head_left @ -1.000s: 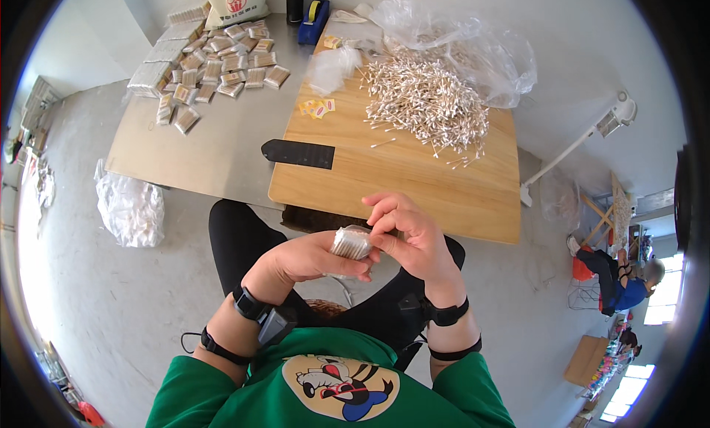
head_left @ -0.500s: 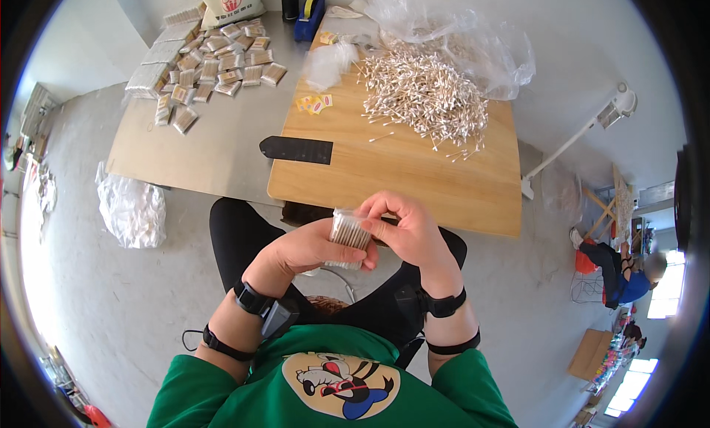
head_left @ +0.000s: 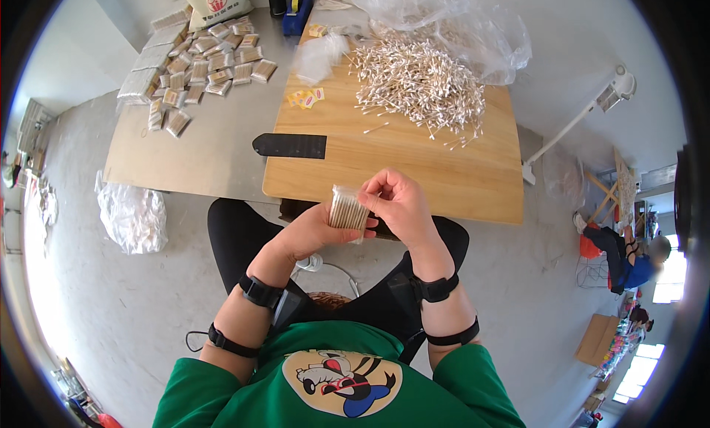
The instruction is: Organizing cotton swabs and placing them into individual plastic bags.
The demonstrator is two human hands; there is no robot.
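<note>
Swab packet (head_left: pixel 346 210) has risen toward the near edge of the bench (head_left: pixel 451 184), upper end now accessible: your left hand (head_left: pixel 313 227) clasps its lower part; your right hand (head_left: pixel 401 207) pinches its upper right edge.

Read from the near edge, a metal counter (head_left: pixel 177 158) carries plastic-wrapped swab packets (head_left: pixel 214 62) at eleven o'clock and a blue tape dispenser (head_left: pixel 297 15) toward twelve; a wooden board (head_left: pixel 429 176) bears a heap of loose cotton swabs (head_left: pixel 421 88) at one, yellow labels (head_left: pixel 305 97) near twelve. A black strip (head_left: pixel 292 145) lies across both. On the grey floor (head_left: pixel 111 317), a white plastic bag (head_left: pixel 133 217) slumps at nine.
</note>
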